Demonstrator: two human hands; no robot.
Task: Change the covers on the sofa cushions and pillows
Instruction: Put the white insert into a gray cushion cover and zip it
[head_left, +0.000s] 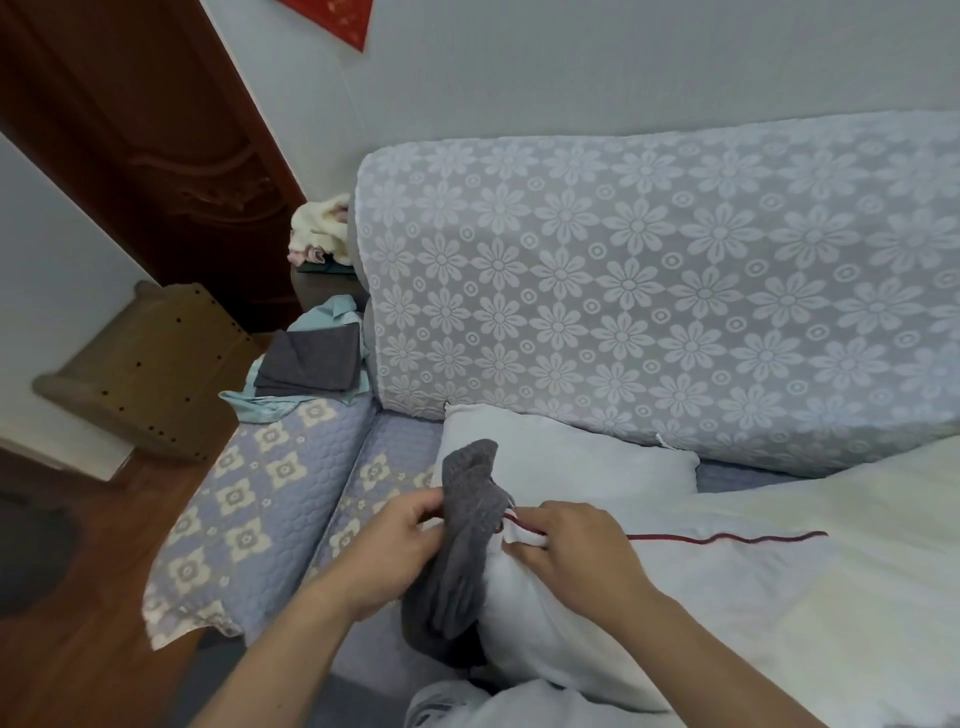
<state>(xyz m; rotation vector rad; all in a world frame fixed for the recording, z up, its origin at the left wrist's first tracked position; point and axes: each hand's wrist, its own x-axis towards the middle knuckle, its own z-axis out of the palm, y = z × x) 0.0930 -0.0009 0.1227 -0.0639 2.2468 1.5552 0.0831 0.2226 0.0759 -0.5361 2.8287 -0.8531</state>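
Observation:
A dark grey knitted cover (462, 561) hangs bunched over the end of a white pillow (623, 597) that has dark red piping (727, 538) along its edge. My left hand (387, 551) grips the grey cover at its left side. My right hand (576, 551) pinches the white corner of the pillow beside the piping. A second bare white pillow (571, 462) lies behind them on the sofa seat, against the backrest.
The sofa backrest (649, 291) wears a pale blue floral cover; the armrest (249, 499) at left has a quilted one. Folded grey covers (311, 364) on light blue cloth sit on the armrest's far end. A wooden door (156, 130) and cardboard box (156, 364) stand at left.

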